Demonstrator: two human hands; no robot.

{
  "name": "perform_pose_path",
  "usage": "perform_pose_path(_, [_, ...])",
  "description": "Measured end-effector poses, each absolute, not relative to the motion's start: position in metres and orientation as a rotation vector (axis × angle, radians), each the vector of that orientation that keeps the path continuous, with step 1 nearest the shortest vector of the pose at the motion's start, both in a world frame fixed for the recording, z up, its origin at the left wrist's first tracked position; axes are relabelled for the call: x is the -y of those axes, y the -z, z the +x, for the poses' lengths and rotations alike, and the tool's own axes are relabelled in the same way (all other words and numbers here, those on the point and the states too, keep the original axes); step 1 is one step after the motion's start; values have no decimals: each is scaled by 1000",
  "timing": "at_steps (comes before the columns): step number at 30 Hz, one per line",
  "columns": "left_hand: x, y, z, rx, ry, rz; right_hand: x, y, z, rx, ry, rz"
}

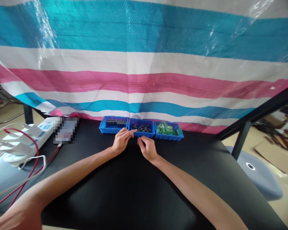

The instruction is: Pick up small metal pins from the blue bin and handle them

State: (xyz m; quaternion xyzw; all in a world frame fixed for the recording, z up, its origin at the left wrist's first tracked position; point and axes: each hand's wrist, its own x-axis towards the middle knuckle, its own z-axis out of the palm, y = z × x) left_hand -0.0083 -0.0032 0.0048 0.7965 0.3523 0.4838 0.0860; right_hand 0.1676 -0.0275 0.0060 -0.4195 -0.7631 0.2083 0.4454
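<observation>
My left hand (pixel 121 140) is at the front of the middle blue bin (pixel 147 134), its index finger pointing right and its fingers held close together. Just right of it my right hand (pixel 148 149) is closed in a pinch, thumb against curled fingers. Whatever either hand grips is too small to make out. Thin dark metal pieces, like screws or pins, (pixel 142 128) lie loose in the middle bin. In the left blue bin (pixel 110 130) stand short metal cylinders (pixel 116 122) in rows. The right blue bin (pixel 170 137) contains green-and-clear plastic packets (pixel 166 128).
Behind the bins a striped plastic sheet (pixel 144 60) hangs over the black table (pixel 134 191). At the left are a white power strip (pixel 46 126), a pixelated device (pixel 66 129) and red and white cables. A grey stool (pixel 259 175) is beyond the table's right edge.
</observation>
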Motion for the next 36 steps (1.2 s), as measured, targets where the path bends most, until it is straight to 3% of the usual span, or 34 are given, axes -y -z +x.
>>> perform_pose_path(16, [4, 3, -6, -1091, -1498, 2060, 29, -7, 169, 1842, -507, -1033])
perform_pose_path(36, [4, 8, -7, -1012, -1355, 2169, 28, -4, 168, 1823, -503, -950])
